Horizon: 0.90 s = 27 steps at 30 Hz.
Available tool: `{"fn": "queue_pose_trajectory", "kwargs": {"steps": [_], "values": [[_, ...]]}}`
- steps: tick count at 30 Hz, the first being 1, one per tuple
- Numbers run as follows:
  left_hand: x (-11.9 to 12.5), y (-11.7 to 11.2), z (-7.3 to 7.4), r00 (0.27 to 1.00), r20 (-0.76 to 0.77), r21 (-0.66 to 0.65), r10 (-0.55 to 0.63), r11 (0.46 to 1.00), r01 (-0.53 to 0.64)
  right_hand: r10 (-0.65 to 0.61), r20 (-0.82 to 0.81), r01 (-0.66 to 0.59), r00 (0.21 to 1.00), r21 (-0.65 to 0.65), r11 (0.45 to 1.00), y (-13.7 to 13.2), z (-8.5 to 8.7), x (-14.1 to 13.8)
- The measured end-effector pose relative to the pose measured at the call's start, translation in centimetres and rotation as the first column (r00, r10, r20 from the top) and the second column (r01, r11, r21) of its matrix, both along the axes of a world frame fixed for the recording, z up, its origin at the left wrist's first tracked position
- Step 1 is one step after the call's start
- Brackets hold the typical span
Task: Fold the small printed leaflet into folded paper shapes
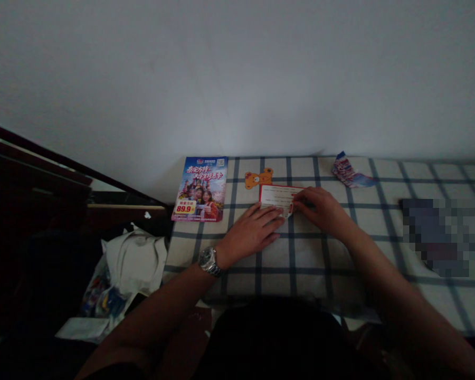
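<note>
A red-edged sheet of printed paper lies on the checked cloth in front of me. My left hand, a metal watch on its wrist, rests flat with fingers stretched over the sheet's lower left part. At the sheet's right edge, my right hand pinches the paper between thumb and fingertips. A small lifted or folded bit of paper shows between the two hands. Just behind the sheet is an orange bear cutout.
A colourful flyer lies to the left, near the wall. A crumpled printed scrap is at the back right. Further right sits a pixelated dark object. Down left, a white bag stands beside dark furniture.
</note>
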<state>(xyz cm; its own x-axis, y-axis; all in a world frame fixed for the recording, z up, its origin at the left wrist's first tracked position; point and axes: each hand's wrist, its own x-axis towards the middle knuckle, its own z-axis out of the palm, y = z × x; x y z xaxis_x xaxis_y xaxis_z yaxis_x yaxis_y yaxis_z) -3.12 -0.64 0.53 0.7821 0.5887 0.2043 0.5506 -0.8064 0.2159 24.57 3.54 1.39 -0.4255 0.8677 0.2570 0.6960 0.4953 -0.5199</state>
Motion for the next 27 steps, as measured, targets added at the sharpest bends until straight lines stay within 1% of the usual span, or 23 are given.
{"fn": "queue_pose_trajectory", "kwargs": {"steps": [8, 15, 19, 27], "values": [[0.2, 0.0, 0.0, 1.000, -0.008, 0.007, 0.007, 1.000, -0.006, -0.149, 0.041, 0.148, 0.988, 0.040, 0.988, -0.2, -1.5, -1.5], [0.1, 0.2, -0.1, 1.000, 0.005, 0.011, -0.003, 1.000, 0.003, -0.246, 0.109, 0.235, 0.963, 0.110, 0.966, -0.7, -2.1, -2.4], [0.1, 0.3, 0.0, 1.000, -0.025, 0.014, -0.006, 1.000, 0.006, -0.268, 0.121, 0.251, 0.956, 0.141, 0.958, -0.8, -2.1, -2.7], [0.2, 0.4, 0.6, 0.997, -0.080, 0.024, -0.022, 0.999, 0.024, -0.291, 0.131, 0.272, 0.948, 0.144, 0.951, -0.9, -1.9, -3.2]]}}
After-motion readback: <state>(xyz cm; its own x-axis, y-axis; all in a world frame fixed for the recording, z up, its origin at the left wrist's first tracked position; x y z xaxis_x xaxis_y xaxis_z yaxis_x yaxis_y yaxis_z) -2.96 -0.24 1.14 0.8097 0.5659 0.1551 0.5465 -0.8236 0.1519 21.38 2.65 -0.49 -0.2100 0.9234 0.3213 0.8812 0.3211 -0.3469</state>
